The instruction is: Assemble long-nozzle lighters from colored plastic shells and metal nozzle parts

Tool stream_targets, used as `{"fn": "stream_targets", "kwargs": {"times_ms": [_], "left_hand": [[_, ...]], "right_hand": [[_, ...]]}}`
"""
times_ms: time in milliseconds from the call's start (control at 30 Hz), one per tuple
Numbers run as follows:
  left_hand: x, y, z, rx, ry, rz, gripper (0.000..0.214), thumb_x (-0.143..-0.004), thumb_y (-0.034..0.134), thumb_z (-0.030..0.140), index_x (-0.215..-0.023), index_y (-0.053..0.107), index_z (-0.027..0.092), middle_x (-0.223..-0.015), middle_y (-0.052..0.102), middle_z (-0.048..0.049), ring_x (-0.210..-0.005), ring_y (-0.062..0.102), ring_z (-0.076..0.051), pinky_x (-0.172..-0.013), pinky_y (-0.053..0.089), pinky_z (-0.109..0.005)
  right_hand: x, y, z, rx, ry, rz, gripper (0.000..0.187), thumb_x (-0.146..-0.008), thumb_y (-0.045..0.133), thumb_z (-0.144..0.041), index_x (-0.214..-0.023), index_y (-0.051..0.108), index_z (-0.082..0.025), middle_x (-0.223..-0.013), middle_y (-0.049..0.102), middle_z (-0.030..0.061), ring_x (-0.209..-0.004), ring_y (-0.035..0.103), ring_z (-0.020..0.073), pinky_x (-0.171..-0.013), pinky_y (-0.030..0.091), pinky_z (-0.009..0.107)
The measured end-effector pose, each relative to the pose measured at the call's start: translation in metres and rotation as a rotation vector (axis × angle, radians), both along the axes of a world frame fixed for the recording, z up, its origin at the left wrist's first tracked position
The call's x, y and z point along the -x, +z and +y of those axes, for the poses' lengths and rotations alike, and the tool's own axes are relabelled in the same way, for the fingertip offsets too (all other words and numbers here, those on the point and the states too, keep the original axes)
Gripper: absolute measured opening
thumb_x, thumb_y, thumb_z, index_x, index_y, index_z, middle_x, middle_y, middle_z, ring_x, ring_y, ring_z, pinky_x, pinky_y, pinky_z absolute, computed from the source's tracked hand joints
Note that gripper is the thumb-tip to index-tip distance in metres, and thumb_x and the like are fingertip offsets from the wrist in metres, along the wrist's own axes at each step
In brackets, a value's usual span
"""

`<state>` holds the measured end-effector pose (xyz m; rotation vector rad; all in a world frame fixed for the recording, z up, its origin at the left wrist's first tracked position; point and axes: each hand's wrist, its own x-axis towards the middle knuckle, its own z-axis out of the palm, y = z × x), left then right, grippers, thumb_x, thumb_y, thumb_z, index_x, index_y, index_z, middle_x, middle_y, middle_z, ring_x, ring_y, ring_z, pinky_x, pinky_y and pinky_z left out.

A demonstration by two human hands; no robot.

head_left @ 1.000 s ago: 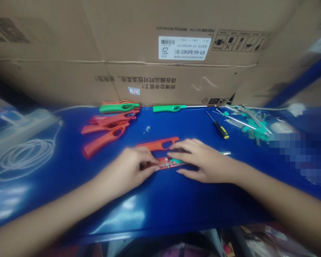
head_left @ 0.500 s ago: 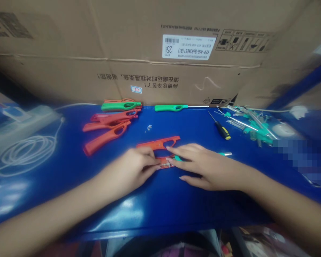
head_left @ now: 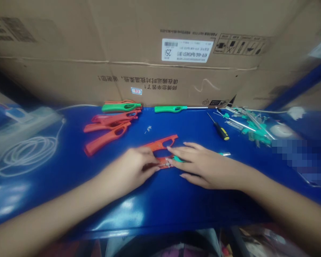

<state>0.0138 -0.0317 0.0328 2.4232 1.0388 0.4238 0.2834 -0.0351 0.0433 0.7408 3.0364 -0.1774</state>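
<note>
An orange lighter shell half point(head_left: 164, 165) lies with its inside facing up, small metal parts and a green piece within it. My left hand point(head_left: 139, 165) is closed on its left end, thumb and fingers pinched together. Over its right part rests my right hand point(head_left: 203, 165), fingers apart, fingertips touching the inner parts. A silver lighter tube point(head_left: 226, 154) sticks out beyond the right hand. Just behind lies a second orange shell half point(head_left: 159, 144) with a trigger opening; a right fingertip reaches its edge. My hands cover much of both pieces.
Orange shells point(head_left: 107, 138) and a green shell point(head_left: 120, 107) lie back left. A green lighter point(head_left: 171, 109), small screws point(head_left: 149, 129) and a screwdriver point(head_left: 220, 130) lie farther back. Tubes with green parts point(head_left: 254, 126) are heaped right. A coiled white cable point(head_left: 26, 155) lies left; cardboard point(head_left: 139, 43) stands behind.
The view has shifted very slightly. Both hands stay at the orange shell half, with the right-hand fingers raised or spread a little more.
</note>
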Motion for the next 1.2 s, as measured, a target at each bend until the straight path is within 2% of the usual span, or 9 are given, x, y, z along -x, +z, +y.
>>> {"fn": "stream_targets", "kwargs": {"times_ms": [200, 333, 500, 633, 733, 967, 1200], "left_hand": [[0.0, -0.001, -0.001, -0.016, -0.011, 0.011, 0.016, -0.095, 0.064, 0.019, -0.102, 0.078, 0.018, -0.091, 0.07, -0.0047, -0.08, 0.067, -0.018, -0.074, 0.053, -0.03], [0.0, -0.001, -0.002, -0.02, -0.01, 0.026, 0.017, -0.096, 0.062, 0.02, -0.103, 0.078, 0.019, -0.092, 0.07, -0.0048, -0.081, 0.068, -0.018, -0.077, 0.054, -0.031], [0.001, -0.003, -0.003, -0.024, -0.022, 0.043, 0.019, -0.097, 0.061, 0.02, -0.105, 0.078, 0.02, -0.095, 0.069, -0.0051, -0.082, 0.068, -0.018, -0.08, 0.055, -0.031], [0.0, -0.003, -0.003, -0.028, -0.013, 0.063, 0.019, -0.097, 0.061, 0.02, -0.105, 0.078, 0.02, -0.093, 0.068, -0.0053, -0.083, 0.067, -0.019, -0.082, 0.055, -0.033], [0.0, -0.002, -0.004, -0.017, -0.014, 0.064, 0.019, -0.096, 0.061, 0.02, -0.105, 0.078, 0.02, -0.093, 0.068, -0.0054, -0.083, 0.067, -0.019, -0.081, 0.055, -0.033], [-0.001, -0.002, -0.003, -0.007, -0.01, 0.038, 0.018, -0.096, 0.061, 0.02, -0.103, 0.078, 0.02, -0.094, 0.069, -0.0051, -0.082, 0.067, -0.018, -0.08, 0.054, -0.032], [-0.001, -0.003, -0.003, 0.001, -0.001, 0.029, 0.019, -0.096, 0.062, 0.022, -0.107, 0.078, 0.02, -0.092, 0.069, -0.0056, -0.081, 0.066, -0.019, -0.078, 0.053, -0.032]], "right_hand": [[-0.001, 0.002, -0.001, -0.036, 0.017, 0.001, 0.044, -0.104, 0.045, -0.031, -0.144, 0.055, -0.017, -0.158, 0.041, 0.0185, -0.144, 0.044, 0.0298, -0.119, 0.033, 0.056], [0.002, 0.0, -0.004, -0.107, 0.013, -0.028, 0.044, -0.104, 0.045, -0.031, -0.143, 0.055, -0.016, -0.159, 0.04, 0.0188, -0.143, 0.045, 0.0303, -0.118, 0.035, 0.057], [0.006, -0.002, -0.006, -0.189, -0.002, -0.026, 0.042, -0.104, 0.044, -0.03, -0.139, 0.059, -0.014, -0.156, 0.044, 0.0188, -0.138, 0.051, 0.0311, -0.115, 0.038, 0.058], [0.005, -0.002, -0.007, -0.146, 0.009, -0.006, 0.043, -0.104, 0.044, -0.032, -0.14, 0.058, -0.014, -0.155, 0.047, 0.0142, -0.139, 0.05, 0.0273, -0.117, 0.037, 0.054], [0.005, -0.001, -0.007, -0.128, 0.008, 0.002, 0.044, -0.103, 0.046, -0.032, -0.142, 0.057, -0.014, -0.155, 0.047, 0.0151, -0.138, 0.051, 0.0274, -0.117, 0.037, 0.053], [0.003, 0.008, -0.006, -0.196, -0.017, 0.146, 0.04, -0.104, 0.043, -0.029, -0.137, 0.061, -0.014, -0.151, 0.052, 0.0144, -0.133, 0.056, 0.0261, -0.115, 0.039, 0.052], [0.0, 0.002, -0.003, -0.038, 0.014, 0.052, 0.044, -0.103, 0.046, -0.03, -0.144, 0.055, -0.018, -0.157, 0.044, 0.0168, -0.142, 0.046, 0.029, -0.118, 0.033, 0.057]]}}
